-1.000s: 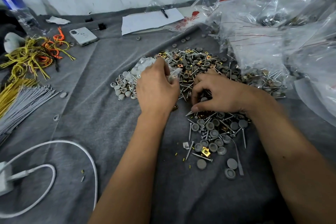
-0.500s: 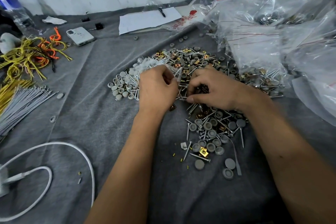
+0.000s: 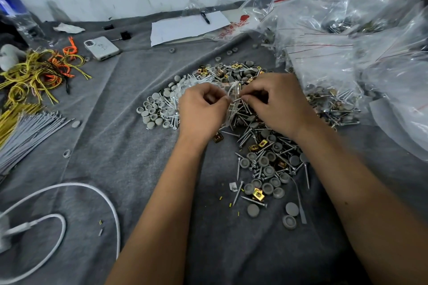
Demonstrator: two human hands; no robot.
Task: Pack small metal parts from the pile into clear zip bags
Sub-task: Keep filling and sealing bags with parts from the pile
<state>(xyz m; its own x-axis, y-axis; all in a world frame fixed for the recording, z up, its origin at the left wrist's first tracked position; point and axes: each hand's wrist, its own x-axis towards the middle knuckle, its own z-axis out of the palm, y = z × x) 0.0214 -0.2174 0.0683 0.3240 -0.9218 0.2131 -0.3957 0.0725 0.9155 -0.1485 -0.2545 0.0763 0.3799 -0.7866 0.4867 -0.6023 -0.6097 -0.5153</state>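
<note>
Right now both hands are meeting above the heap: the left hand (image 3: 203,109) is pinching the edge of a small clear bag (image 3: 232,109), apparently holding its mouth open, while the right hand (image 3: 275,104) is pinching a screw (image 3: 238,99) at that opening, its point aimed toward the bag, presumably feeding it in. The bag is hanging crumpled and glossy between the two hands, just over the pile of parts (image 3: 257,143), which is spreading out beneath them as a jumble of slim silver screws, round grey caps (image 3: 152,111) and small square brass-coloured clips (image 3: 258,194). All of it is lying on a soft grey cloth (image 3: 129,164), probably so nothing rolls off. To the right, filled bags (image 3: 328,69) are piling up within reach; to the left, yellow ties (image 3: 34,76), a white phone (image 3: 102,48) and a white cable (image 3: 76,188) are sitting aside.
</note>
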